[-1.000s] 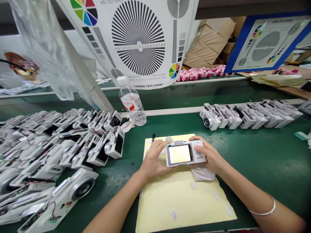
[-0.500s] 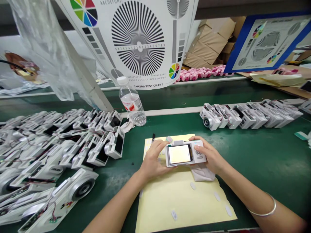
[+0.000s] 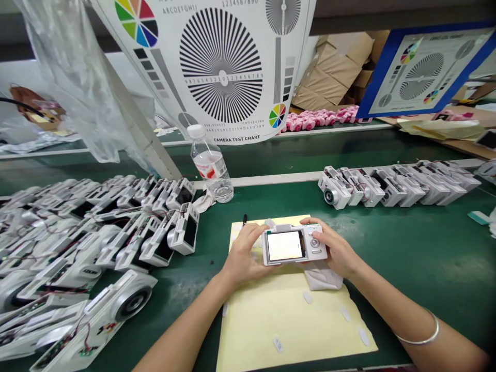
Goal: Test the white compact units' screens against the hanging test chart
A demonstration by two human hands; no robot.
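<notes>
A small white digital camera (image 3: 285,245) is held level between both hands, its back screen lit and facing me. My left hand (image 3: 245,254) grips its left end, thumb below and fingers above. At the right end my right hand (image 3: 336,249) is closed around the body, its thumb by the buttons. Below lies a yellow paper sheet (image 3: 267,315) dotted with several small pale oval pieces. A folded whitish cloth (image 3: 324,276) rests on the sheet under the camera's right end. A black pen tip (image 3: 245,219) pokes out past the sheet's top edge.
Many white camera bodies (image 3: 127,232) with exposed wires crowd the left side. A row of similar cameras (image 3: 399,183) stands at the back right. A water bottle (image 3: 212,168) stands beneath the hanging camera test chart (image 3: 222,72). Pink items (image 3: 318,119) lie behind the green bench (image 3: 418,258).
The right thumb has shifted slightly on the camera's button side, baring the round control pad. The camera has moved very slightly left; both hands keep their grip.
</notes>
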